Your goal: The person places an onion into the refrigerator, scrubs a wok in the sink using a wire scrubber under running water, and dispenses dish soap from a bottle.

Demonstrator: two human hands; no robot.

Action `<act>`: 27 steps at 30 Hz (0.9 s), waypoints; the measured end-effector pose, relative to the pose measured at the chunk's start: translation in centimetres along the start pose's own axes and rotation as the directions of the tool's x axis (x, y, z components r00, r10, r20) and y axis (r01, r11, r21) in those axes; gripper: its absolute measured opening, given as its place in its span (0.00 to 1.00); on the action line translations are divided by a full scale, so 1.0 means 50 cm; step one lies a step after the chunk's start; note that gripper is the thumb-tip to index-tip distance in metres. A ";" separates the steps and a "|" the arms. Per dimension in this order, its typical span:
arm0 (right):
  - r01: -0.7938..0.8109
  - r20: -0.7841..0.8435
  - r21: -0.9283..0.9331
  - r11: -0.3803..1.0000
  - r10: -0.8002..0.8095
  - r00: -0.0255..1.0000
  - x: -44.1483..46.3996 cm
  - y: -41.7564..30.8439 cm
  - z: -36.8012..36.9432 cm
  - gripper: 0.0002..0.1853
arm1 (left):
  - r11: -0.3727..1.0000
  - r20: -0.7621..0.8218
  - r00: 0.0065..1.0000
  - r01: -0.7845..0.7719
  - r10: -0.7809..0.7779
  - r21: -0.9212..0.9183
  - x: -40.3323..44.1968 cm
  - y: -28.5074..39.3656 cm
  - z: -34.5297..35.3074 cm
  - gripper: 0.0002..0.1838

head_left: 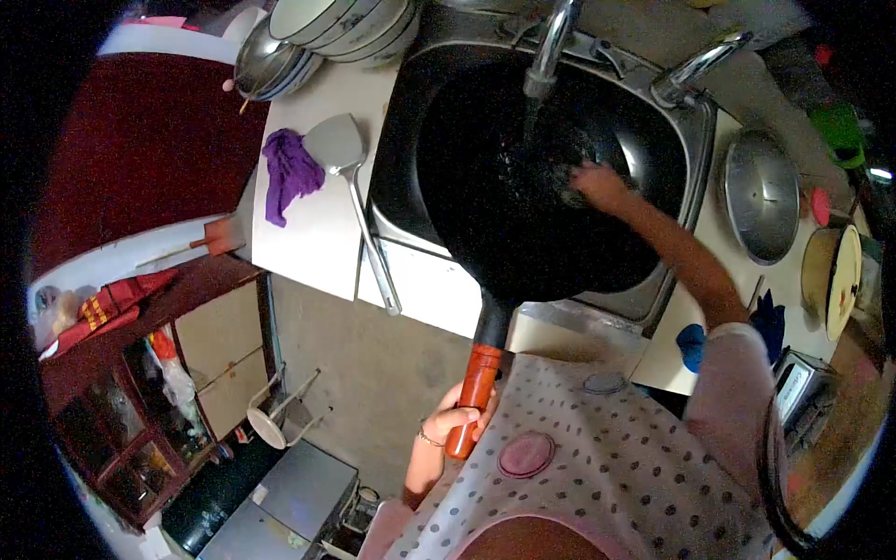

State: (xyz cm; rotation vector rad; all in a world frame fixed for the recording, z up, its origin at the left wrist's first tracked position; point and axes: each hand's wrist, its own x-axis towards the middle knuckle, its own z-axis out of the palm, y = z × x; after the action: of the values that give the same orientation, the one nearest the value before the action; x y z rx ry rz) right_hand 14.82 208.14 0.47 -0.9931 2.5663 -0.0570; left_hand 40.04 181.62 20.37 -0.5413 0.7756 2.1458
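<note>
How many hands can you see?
2. The left hand holds the orange handle; the right hand is inside the black pan, by the running water.

Dotted grey apron, pink sleeves

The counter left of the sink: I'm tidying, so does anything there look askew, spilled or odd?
The spatula lies slantwise, its handle reaching the front edge of the counter, so it might get knocked. Its blade touches a crumpled purple cloth. No spill shows.
</note>
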 end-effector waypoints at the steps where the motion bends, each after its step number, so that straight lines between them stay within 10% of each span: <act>1: -0.036 -0.070 0.110 0.993 0.044 0.997 0.021 -0.018 0.015 0.14 | 1.000 0.012 1.000 0.001 -0.001 -0.016 0.000 0.004 0.005 0.23; 6: 0.395 -0.517 0.671 0.627 0.014 0.856 0.072 -0.273 -0.027 0.16 | 0.994 -0.061 0.997 0.035 -0.042 -0.104 -0.023 0.039 0.033 0.18; 10: 0.475 -0.479 0.790 0.388 -0.093 0.873 0.048 -0.277 -0.093 0.17 | 0.989 -0.100 0.991 0.079 -0.092 -0.127 -0.059 0.082 0.043 0.19; 12: 0.231 -0.203 0.686 0.690 -0.124 0.971 -0.006 -0.221 -0.108 0.17 | 0.993 -0.064 0.994 0.086 -0.091 -0.075 -0.072 0.090 0.038 0.19; 14: -0.017 -0.229 0.620 0.784 0.202 0.952 -0.070 -0.179 -0.106 0.17 | 0.990 -0.030 0.995 0.095 -0.099 -0.105 -0.073 0.075 0.018 0.21; 19: -0.538 -0.344 0.493 0.683 0.722 0.601 -0.142 -0.112 -0.108 0.16 | 0.903 0.146 0.981 0.176 -0.128 -0.392 -0.046 0.048 -0.054 0.23; 23: -0.636 -0.019 0.505 0.584 0.744 0.668 -0.132 -0.059 -0.125 0.19 | 0.842 0.270 0.953 0.254 -0.136 -0.475 0.021 0.012 -0.097 0.24; 27: -0.578 -0.138 0.550 0.603 0.748 0.649 -0.141 -0.005 -0.100 0.19 | 0.821 0.387 0.919 0.279 -0.078 -0.497 0.041 0.006 -0.126 0.23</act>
State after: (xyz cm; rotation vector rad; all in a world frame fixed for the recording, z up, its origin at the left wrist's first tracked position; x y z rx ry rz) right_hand 17.88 212.08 7.50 0.2506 2.8627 -0.6654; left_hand 39.32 178.26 14.68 -0.4684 -0.1053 2.1831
